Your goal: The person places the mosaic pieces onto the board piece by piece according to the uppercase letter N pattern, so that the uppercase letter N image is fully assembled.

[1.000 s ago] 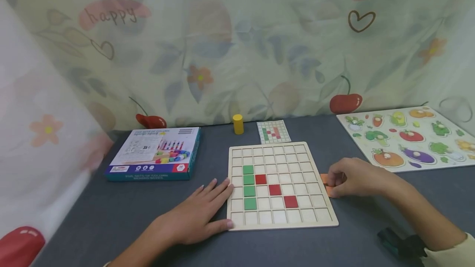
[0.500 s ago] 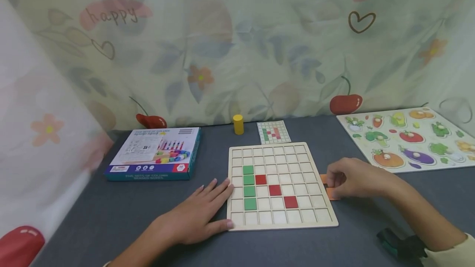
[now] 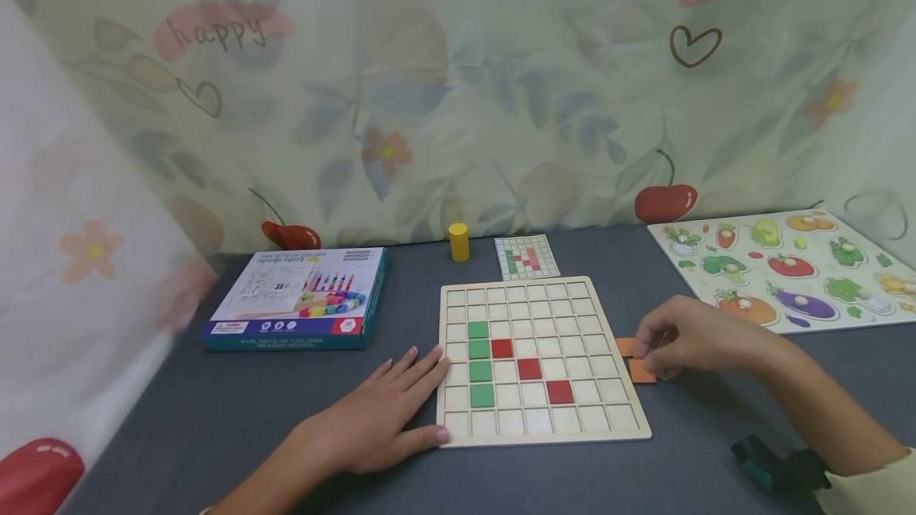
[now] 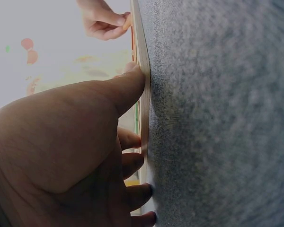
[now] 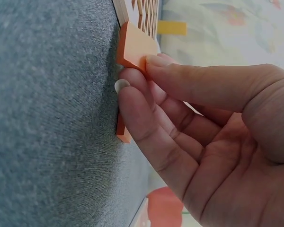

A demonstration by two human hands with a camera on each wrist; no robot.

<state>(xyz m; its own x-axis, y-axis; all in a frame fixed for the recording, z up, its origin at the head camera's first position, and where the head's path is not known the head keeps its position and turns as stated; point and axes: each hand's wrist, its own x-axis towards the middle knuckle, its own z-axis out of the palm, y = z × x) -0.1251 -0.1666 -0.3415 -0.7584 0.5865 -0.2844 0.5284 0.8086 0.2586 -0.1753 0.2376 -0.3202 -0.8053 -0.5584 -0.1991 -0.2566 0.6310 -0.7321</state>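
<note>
A wooden grid board (image 3: 544,442) lies flat on the table, with several green tiles (image 3: 481,372) in one column and three red tiles (image 3: 529,369) on a diagonal. My left hand (image 3: 379,420) rests along the board's left edge, fingers straight, thumb at the near corner. Just off the right edge, my right hand (image 3: 690,340) pinches an orange tile (image 5: 136,46) between thumb and fingertips. A second orange tile (image 5: 123,130) shows partly behind the fingers in the right wrist view.
Behind the board lie a small pattern card (image 3: 527,257) and a yellow cylinder (image 3: 459,242). A printed box (image 3: 296,296) stands left, a vegetable puzzle board (image 3: 787,269) right. A dark object (image 3: 776,463) lies by the right forearm. Patterned cloth (image 3: 458,102) hangs behind.
The right hand's fingers have shifted slightly, and more of the nearer orange tile shows beside the board. The left hand and the tiles on the board stay put.
</note>
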